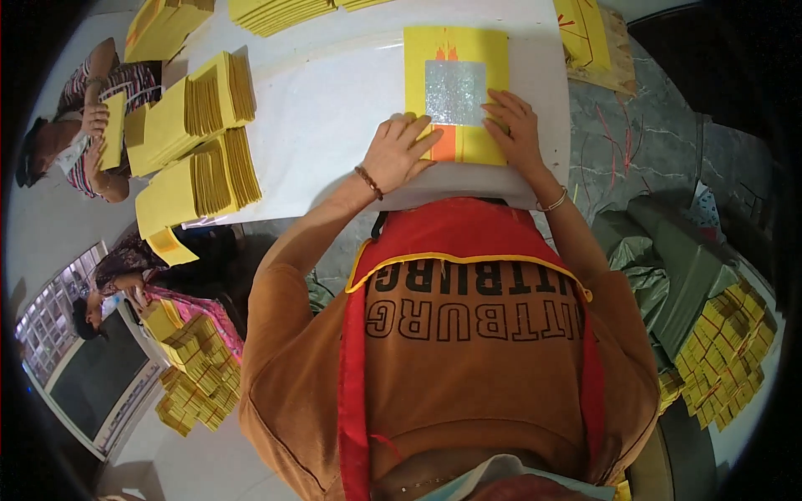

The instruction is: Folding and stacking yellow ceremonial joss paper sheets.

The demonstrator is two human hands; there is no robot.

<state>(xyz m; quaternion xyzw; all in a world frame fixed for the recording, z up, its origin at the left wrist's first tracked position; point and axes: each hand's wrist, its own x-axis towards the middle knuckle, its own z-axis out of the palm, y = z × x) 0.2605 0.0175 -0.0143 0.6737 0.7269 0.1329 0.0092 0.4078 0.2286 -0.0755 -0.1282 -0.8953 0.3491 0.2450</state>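
Observation:
A yellow joss paper sheet (469, 138) lies flat on the white table before me, near its front edge. It bears a shiny silver rectangle (455, 90) in the middle, with orange flame shapes above and an orange block below. My left hand (399, 146) rests on the lower left edge, its fingers stretched over the paper and the thumb apart. Along the right edge lies my right hand (515, 129), fingers spread, the tips touching the paper beside the silver. Neither hand grips anything. Whether more sheets lie beneath is hard to make out.
Fanned stacks of yellow paper (196, 113) stand on the table's left side, with more (280, 15) at the far edge. Two people sit at the left, one holding a yellow bundle (113, 129). Tied yellow bundles (727, 346) are piled at the right, others (196, 376) lower left.

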